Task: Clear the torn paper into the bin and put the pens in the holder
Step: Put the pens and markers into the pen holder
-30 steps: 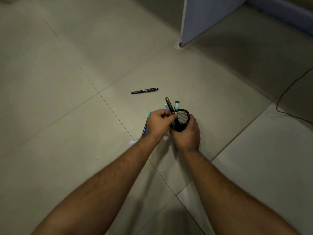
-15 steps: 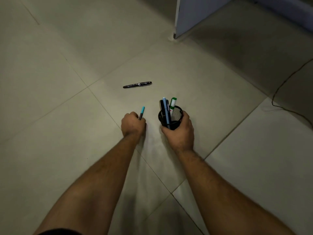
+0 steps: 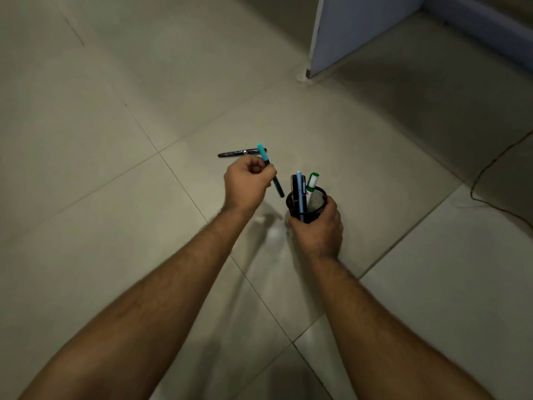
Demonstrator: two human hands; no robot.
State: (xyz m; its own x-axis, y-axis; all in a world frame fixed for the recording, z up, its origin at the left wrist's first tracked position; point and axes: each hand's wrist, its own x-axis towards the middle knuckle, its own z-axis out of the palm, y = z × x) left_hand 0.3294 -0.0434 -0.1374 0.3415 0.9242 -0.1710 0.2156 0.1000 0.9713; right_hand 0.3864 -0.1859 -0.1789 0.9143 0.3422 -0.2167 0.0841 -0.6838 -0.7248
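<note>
Head view, looking down on a floor (image 3: 115, 226) of large, smooth, pale tiles with thin grout lines. No brand, label or writing can be read on any item.

Right hand (image 3: 317, 229): fingers curled round the wall of a black wire-mesh holder (image 3: 315, 203), a round open-topped cup held tilted. It contains a blue pen (image 3: 301, 194), a dark pen (image 3: 294, 187) just beside it, and a white marker with a green cap (image 3: 312, 183); all three stand out above the rim.

Left hand (image 3: 246, 184): fingers closed on a slim dark pen with a teal cap (image 3: 269, 171), cap end up, lower tip near the holder's rim but apart from it.

A glossy black pen with a metal band (image 3: 239, 153) lies flat on the floor beyond the left hand.

A small white scrap (image 3: 272, 233), blurred, lies on the floor between the wrists.

Upper right: a grey-blue flat panel (image 3: 360, 24) standing on the floor; at right, a thin dark cable (image 3: 490, 166).
</note>
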